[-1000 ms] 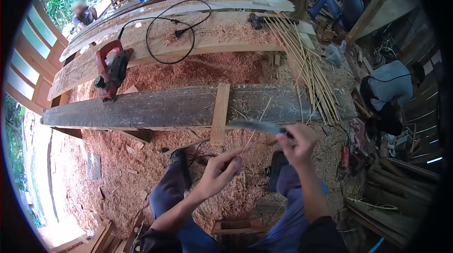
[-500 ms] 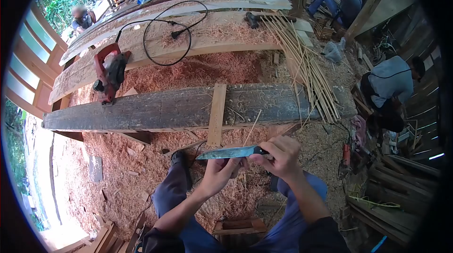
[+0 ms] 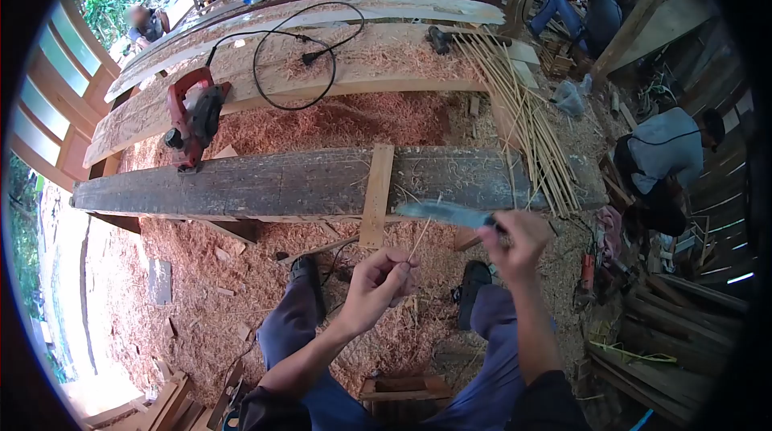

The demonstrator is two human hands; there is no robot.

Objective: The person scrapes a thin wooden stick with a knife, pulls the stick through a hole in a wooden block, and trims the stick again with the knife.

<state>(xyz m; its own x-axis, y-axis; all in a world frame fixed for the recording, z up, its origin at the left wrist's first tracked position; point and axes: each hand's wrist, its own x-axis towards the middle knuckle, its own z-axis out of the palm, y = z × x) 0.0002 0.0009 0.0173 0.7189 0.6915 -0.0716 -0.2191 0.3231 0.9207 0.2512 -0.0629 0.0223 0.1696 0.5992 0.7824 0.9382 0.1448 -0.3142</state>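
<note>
Fingers of the person's left hand are pinched on a thin, pale wooden stick, which slants up and away from the thumb. The right hand is closed round the dark handle of a long, grey-bladed knife; its blade crosses the stick's upper part in view, though whether edge and stick touch cannot be told. Both hands are raised between the person's knees and the near edge of a dark, weathered plank tabletop, with open air on either side of them. The blade's tip points left, towards a flat, pale wooden strip laid across the tabletop, one end jutting past the near edge. A long stretch of dark wood runs from that strip left to a red-and-black electric planer at the far edge. On the right, a loose bundle of thin, pale sticks spans from the tabletop to a broad, pale plank beyond a gap filled with reddish shavings. That plank also bears a looped black cable and a dark-headed hammer. Any marking on the planer is too small to read.
</note>
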